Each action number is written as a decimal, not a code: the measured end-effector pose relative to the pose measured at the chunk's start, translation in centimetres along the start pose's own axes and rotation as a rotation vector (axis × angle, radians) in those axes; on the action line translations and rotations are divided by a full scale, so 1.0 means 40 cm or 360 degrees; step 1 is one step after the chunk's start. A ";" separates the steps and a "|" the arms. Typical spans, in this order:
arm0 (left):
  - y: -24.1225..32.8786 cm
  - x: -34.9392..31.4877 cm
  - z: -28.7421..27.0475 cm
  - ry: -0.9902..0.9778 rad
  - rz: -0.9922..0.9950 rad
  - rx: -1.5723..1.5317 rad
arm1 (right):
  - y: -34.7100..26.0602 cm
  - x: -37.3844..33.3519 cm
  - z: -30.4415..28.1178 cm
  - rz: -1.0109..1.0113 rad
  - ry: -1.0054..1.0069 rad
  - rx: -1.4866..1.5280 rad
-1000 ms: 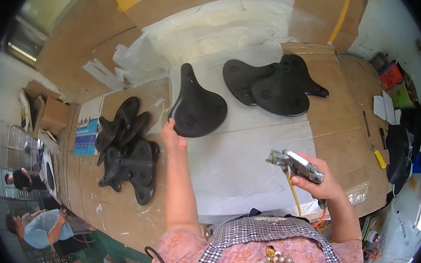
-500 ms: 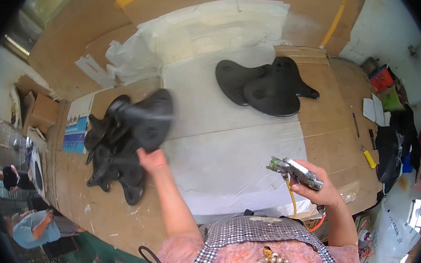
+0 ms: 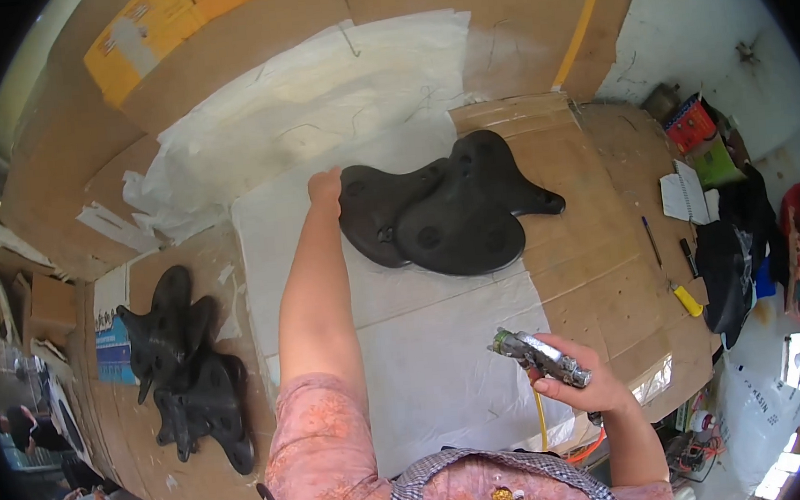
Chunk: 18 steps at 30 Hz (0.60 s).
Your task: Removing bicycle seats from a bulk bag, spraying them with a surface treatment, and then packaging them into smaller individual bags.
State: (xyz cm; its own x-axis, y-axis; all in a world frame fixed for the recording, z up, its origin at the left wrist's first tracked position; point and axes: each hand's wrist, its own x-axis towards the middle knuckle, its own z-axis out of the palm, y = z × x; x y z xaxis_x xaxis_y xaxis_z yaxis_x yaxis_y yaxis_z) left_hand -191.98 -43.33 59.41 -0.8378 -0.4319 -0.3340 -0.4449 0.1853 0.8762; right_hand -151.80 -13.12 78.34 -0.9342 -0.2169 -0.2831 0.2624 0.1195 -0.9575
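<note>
Two broad black bicycle saddles lie overlapping on a white sheet over the bench: a left saddle (image 3: 369, 213) partly under a right saddle (image 3: 461, 209). My left hand (image 3: 325, 190) reaches far forward, its fingers closed at the left saddle's outer edge; its fingertips are partly hidden. In my right hand (image 3: 575, 379), near my body, is a silver spray gun (image 3: 545, 358) with a green-stained nozzle pointing up and left. A yellow hose (image 3: 540, 418) hangs below the gun. More black saddles (image 3: 200, 397) are piled on the bench's left side.
Cardboard panels (image 3: 243, 46) stand along the back. At right lie a yellow-handled tool (image 3: 689, 301), a pen (image 3: 651, 240), a spiral notebook (image 3: 685, 195) and dark cloth (image 3: 722, 281). A cardboard box (image 3: 52, 310) is at far left; other people appear beyond the bench's left edge.
My left hand has moved from the left pile across to the overlapping pair. The blurred saddle over the pile is gone from there. My view has shifted; the spray gun stays in my right hand.
</note>
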 end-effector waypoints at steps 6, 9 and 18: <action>-0.039 -0.120 -0.150 -0.0604 0.0007 -0.0211 | -0.061 0.002 -0.007 -0.0068 0.0085 -0.0022; -0.178 -0.247 -0.323 -0.0573 -0.0140 -0.0697 | -0.110 -0.003 0.013 -0.0371 0.0236 0.0231; -0.373 -0.528 -0.519 -0.0201 0.0016 -0.1272 | -0.153 -0.086 0.128 -0.0358 0.0158 0.0154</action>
State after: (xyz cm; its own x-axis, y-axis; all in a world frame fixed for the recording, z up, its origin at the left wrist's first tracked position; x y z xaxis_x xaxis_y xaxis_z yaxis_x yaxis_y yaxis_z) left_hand -161.07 -55.29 60.61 -0.8912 -0.3216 -0.3198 -0.1167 -0.5189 0.8469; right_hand -148.97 -18.07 84.90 -0.9896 -0.1306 -0.0601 0.0626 -0.0150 -0.9979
